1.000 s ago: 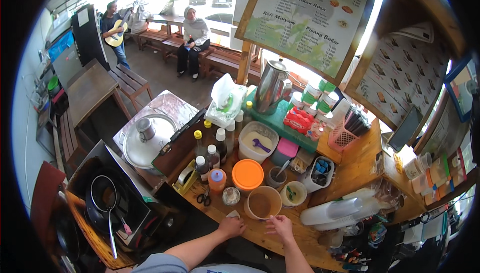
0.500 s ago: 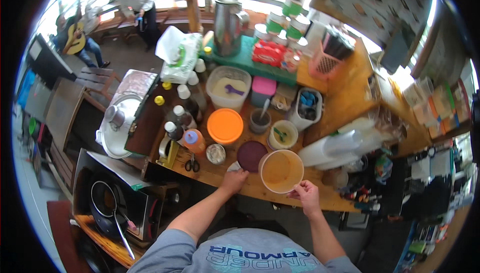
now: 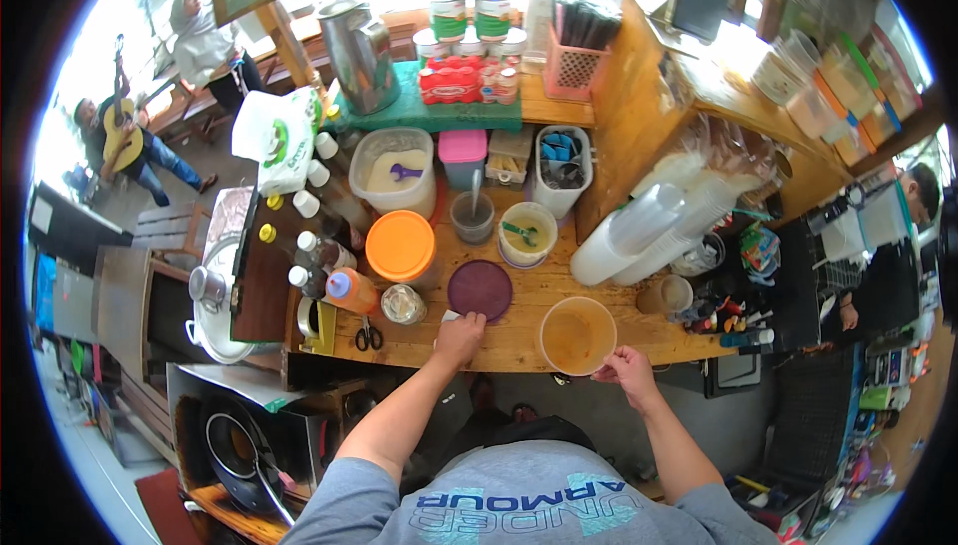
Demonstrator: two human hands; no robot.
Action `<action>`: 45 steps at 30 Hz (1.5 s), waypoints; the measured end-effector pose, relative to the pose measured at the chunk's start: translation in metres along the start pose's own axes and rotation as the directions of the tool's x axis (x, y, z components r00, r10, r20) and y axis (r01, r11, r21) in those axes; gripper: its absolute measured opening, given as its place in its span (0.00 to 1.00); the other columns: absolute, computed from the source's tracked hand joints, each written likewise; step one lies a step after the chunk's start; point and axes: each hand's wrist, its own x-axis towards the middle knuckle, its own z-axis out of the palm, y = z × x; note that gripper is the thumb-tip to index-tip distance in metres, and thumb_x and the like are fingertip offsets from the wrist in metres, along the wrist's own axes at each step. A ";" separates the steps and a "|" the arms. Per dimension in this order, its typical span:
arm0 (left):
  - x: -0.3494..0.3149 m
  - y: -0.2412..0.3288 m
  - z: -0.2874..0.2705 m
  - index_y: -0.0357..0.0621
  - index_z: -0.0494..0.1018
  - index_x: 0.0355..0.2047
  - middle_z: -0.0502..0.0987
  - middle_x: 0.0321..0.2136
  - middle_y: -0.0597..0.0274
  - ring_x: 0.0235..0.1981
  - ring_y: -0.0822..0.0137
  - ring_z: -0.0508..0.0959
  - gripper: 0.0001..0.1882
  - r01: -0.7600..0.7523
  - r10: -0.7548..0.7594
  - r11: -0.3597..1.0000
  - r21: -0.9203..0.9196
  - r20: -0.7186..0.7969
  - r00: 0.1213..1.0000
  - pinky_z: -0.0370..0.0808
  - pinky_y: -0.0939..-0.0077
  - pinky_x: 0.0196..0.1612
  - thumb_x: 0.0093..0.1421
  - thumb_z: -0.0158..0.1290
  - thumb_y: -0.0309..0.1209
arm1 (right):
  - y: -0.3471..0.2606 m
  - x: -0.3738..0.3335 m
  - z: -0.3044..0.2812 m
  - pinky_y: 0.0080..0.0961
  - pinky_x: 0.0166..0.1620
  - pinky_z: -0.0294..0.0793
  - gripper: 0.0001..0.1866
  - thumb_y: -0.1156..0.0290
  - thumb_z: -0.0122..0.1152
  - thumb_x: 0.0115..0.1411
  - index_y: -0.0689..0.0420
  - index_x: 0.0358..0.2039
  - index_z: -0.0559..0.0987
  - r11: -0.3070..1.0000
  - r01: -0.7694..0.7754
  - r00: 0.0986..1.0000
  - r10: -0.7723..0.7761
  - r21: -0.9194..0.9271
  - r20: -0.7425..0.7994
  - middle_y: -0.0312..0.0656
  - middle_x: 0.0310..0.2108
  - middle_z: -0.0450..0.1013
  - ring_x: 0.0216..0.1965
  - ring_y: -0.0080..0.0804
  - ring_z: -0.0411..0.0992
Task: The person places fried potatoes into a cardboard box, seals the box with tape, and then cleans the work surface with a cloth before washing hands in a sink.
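Note:
My right hand point(image 3: 629, 373) pinches the rim of a round, see-through plastic tub point(image 3: 577, 335) near the counter's front edge. The tub's mouth faces up, and a brownish tint shows inside. My left hand point(image 3: 463, 338) is closed on a small white piece of cloth or paper point(image 3: 451, 316), pressed to the counter; most of that piece hides under the fingers. Just beyond this hand lies a round dark purple lid point(image 3: 480, 290), flat on the wood. Left of it stands a small jar point(image 3: 403, 303), with black scissors point(image 3: 369, 333) beside it.
An orange-lidded container point(image 3: 401, 246), a tub with a green spoon point(image 3: 527, 234) and a grey cup point(image 3: 472, 218) stand behind the lid. Bottles point(image 3: 351, 290) line the left, stacked plastic cups point(image 3: 639, 231) lean at right. A pan point(image 3: 238, 440) sits lower left.
The whole view has swung. My right hand has moved the tub to the right, away from the purple lid, leaving a gap. My left hand stays by the lid with the white piece.

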 end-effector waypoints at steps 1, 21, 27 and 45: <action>0.004 0.003 -0.005 0.46 0.70 0.32 0.75 0.26 0.59 0.26 0.57 0.81 0.04 -0.024 0.024 1.000 0.002 0.004 1.000 0.77 0.61 0.28 0.56 0.51 0.30 | 0.002 0.002 -0.002 0.29 0.37 0.83 0.07 0.71 0.57 0.65 0.63 0.36 0.75 1.000 0.000 1.000 0.000 -0.001 0.002 0.45 0.29 0.78 0.29 0.34 0.80; 0.013 0.103 -0.044 0.42 0.76 0.39 0.80 0.30 0.69 0.28 0.76 0.79 0.09 0.449 -0.076 -0.523 -0.725 0.565 0.822 0.76 0.79 0.32 0.69 0.53 0.35 | 0.004 0.004 0.001 0.27 0.34 0.76 0.23 0.53 0.50 0.71 0.62 0.29 0.77 0.957 0.259 0.955 -0.274 -0.129 -0.116 0.40 0.24 0.77 0.25 0.27 0.76; 0.018 0.115 -0.053 0.40 0.77 0.37 0.79 0.26 0.66 0.26 0.77 0.77 0.11 0.466 -0.327 -0.164 -0.869 0.494 0.806 0.73 0.79 0.28 0.64 0.59 0.36 | -0.032 0.000 0.005 0.44 0.43 0.74 0.24 0.47 0.58 0.64 0.61 0.35 0.78 0.767 0.146 0.921 -0.337 -0.625 -0.198 0.49 0.34 0.78 0.40 0.44 0.77; -0.374 0.181 -0.068 0.42 0.83 0.36 0.84 0.30 0.56 0.30 0.65 0.82 0.14 0.492 -0.964 -0.154 -0.857 0.240 0.116 0.78 0.71 0.36 0.57 0.62 0.39 | -0.042 0.008 0.083 0.70 0.58 0.61 0.62 0.44 0.72 0.38 0.55 0.70 0.53 -0.019 0.297 0.747 -0.618 -0.955 0.245 0.55 0.67 0.53 0.65 0.59 0.54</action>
